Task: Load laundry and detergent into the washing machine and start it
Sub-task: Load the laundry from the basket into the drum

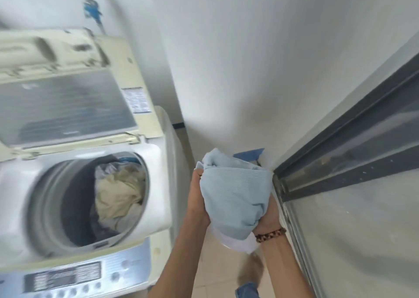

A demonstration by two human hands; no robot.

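Note:
A top-loading washing machine point(156, 184) stands at the left with its lid point(65, 102) folded up. Beige and grey clothes point(118, 191) lie inside its drum. To the right of the machine I hold a bundled light blue cloth point(235, 195) with a white piece under it. My left hand point(197, 198) grips the bundle's left side. My right hand point(269, 218) holds it from below on the right, mostly hidden by the cloth, with a beaded bracelet at the wrist.
The machine's control panel point(74, 277) with buttons is at the lower left. A dark-framed sliding glass door point(353, 161) runs along the right. White walls stand behind. A blue object point(249, 153) lies on the tiled floor beyond the bundle. A tap and blue hose fitting point(91, 9) hang above the machine.

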